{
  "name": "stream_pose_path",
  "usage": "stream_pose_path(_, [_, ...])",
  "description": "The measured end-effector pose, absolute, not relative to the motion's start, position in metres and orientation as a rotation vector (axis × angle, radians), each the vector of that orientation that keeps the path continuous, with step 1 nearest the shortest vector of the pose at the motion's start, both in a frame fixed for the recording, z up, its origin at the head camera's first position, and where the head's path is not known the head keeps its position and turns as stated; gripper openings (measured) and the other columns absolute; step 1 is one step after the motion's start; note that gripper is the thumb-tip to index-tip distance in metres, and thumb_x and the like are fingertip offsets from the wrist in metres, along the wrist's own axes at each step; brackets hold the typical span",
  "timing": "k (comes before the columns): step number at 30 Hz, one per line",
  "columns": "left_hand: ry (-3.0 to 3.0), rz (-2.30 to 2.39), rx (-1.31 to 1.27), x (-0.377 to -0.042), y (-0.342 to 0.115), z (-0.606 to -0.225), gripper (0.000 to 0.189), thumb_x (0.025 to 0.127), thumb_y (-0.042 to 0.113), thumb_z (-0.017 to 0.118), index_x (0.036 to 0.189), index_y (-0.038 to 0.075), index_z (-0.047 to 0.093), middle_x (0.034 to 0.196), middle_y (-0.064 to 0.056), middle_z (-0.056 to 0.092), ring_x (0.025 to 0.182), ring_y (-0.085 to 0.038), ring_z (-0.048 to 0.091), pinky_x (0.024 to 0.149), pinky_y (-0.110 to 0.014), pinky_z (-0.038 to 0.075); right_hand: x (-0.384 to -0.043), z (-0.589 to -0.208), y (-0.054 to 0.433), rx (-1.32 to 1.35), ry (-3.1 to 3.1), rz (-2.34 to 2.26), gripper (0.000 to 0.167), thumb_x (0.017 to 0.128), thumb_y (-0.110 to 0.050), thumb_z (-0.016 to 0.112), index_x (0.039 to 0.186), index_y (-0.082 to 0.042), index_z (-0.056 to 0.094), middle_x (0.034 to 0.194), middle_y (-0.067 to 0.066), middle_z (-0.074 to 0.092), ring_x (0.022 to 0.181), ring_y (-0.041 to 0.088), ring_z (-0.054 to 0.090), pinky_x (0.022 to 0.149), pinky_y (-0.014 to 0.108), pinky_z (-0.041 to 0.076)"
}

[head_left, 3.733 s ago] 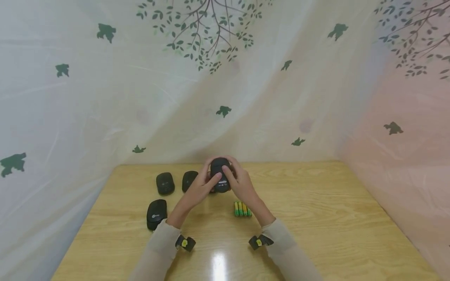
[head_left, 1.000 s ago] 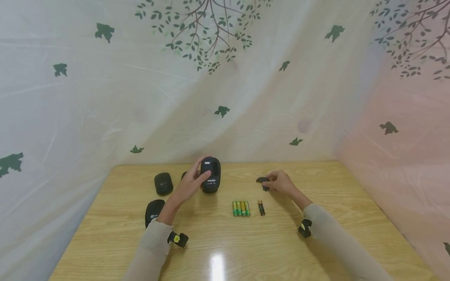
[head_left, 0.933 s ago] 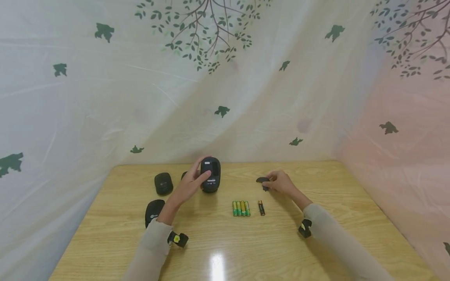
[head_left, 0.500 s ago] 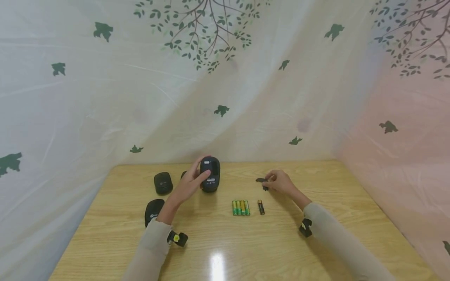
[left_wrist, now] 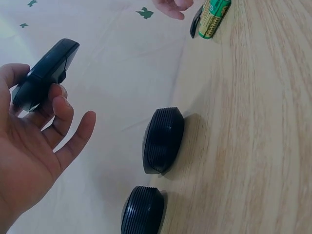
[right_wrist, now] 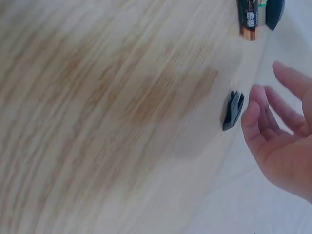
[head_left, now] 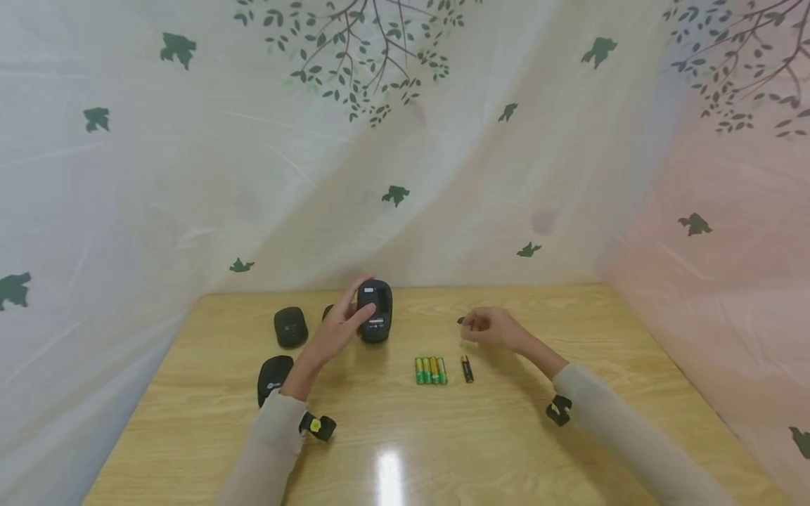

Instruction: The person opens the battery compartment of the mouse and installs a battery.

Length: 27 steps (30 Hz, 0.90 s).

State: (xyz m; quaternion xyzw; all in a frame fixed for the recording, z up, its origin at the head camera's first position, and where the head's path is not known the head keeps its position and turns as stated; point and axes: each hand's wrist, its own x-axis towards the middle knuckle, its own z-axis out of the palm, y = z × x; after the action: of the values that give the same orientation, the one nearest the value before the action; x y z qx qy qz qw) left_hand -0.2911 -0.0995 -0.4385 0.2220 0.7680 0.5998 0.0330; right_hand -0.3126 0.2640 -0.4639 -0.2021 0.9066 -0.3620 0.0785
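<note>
My left hand (head_left: pixel 335 334) grips a black computer mouse (head_left: pixel 378 327) above the table, its underside with a white label and a dark open battery recess facing me. In the left wrist view, thumb and fingers hold the mouse (left_wrist: pixel 46 73) by its edges. My right hand (head_left: pixel 496 329) hovers over the small black battery cover (right_wrist: pixel 233 111), which lies on the table; the fingers are loosely curled, apart from it and holding nothing. In the head view the hand hides most of the cover (head_left: pixel 460 320). A black-and-copper battery (head_left: pixel 467 370) lies nearer me.
Several green-and-yellow batteries (head_left: pixel 431 370) lie side by side left of the black one. Other black mice stand on the left: one at the back (head_left: pixel 291 327), one in front (head_left: pixel 275 379) and one mostly hidden behind my left hand. A patterned curtain (head_left: pixel 304 211) borders the wooden table (head_left: pixel 506 436).
Both hands held the mouse at first. The black battery has since appeared on the table. My right hand pinched the cover at the table and has now let it go. The left hand keeps the mouse.
</note>
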Motion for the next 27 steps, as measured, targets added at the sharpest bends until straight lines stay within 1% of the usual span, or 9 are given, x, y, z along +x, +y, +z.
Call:
stream_pose_path(4, [2.390,1.842,0.663,-0.292,-0.100,-0.439,0.057,0.109,0.031,0.049,0.161,0.034,0.026,0.099,-0.011,0.058,0.080,-0.020,0.053,0.068,-0.032,0.050,-0.305,-0.458,0.262,-0.730,2.628,-1.024,0.031,0.094,-0.023,0.075,0.114,-0.001,0.070,0.086,0.005,0.068,0.078,0.012,0.061,0.073,0.026,0.051])
stream_pose_path(9, [2.383,1.858,0.642,-0.292,-0.101,-0.439,0.058,0.109,0.033,0.049,0.161,0.038,0.024,0.099,-0.011,0.056,0.082,-0.023,0.052,0.070,-0.034,0.049,-0.295,-0.454,0.258,-0.757,2.552,-0.921,0.037,0.089,-0.028,0.081,0.115,-0.004,0.070,0.086,0.002,0.069,0.078,0.011,0.063,0.072,0.026,0.052])
stream_pose_path(15, [2.368,1.866,0.648,-0.294,-0.102,-0.440,0.056,0.109,0.033,0.047,0.160,0.039,0.024,0.102,-0.012,0.059,0.083,-0.023,0.053,0.071,-0.033,0.049,-0.287,-0.457,0.254,-0.813,2.530,-0.834,0.051,0.076,-0.027,0.092,0.116,-0.005,0.068,0.098,0.007,0.066,0.083,0.015,0.060,0.071,0.027,0.051])
stream_pose_path(19, [2.369,1.865,0.654,-0.293,-0.102,-0.441,0.056,0.109,0.033,0.047,0.160,0.040,0.023,0.104,-0.013,0.059,0.085,-0.024,0.054,0.072,-0.037,0.049,-0.284,-0.458,0.252,-0.820,2.520,-0.804,0.058,0.073,-0.024,0.094,0.120,-0.004,0.065,0.106,0.010,0.065,0.086,0.016,0.060,0.074,0.028,0.051])
stream_pose_path(23, [2.356,1.872,0.661,-0.292,-0.102,-0.441,0.057,0.109,0.034,0.048,0.160,0.039,0.023,0.112,-0.013,0.059,0.087,-0.024,0.054,0.073,-0.041,0.050,-0.283,-0.459,0.249,-0.827,2.519,-0.778,0.058,0.074,-0.021,0.093,0.120,-0.002,0.065,0.105,0.009,0.066,0.086,0.014,0.058,0.075,0.028,0.051])
stream_pose_path(27, [2.342,1.876,0.671,-0.293,-0.101,-0.441,0.059,0.109,0.032,0.048,0.161,0.038,0.022,0.119,-0.015,0.059,0.089,-0.023,0.055,0.073,-0.042,0.050,-0.286,-0.460,0.246,-0.840,2.539,-0.749,0.049,0.076,-0.017,0.091,0.117,-0.001,0.067,0.101,0.006,0.067,0.085,0.011,0.058,0.075,0.026,0.050])
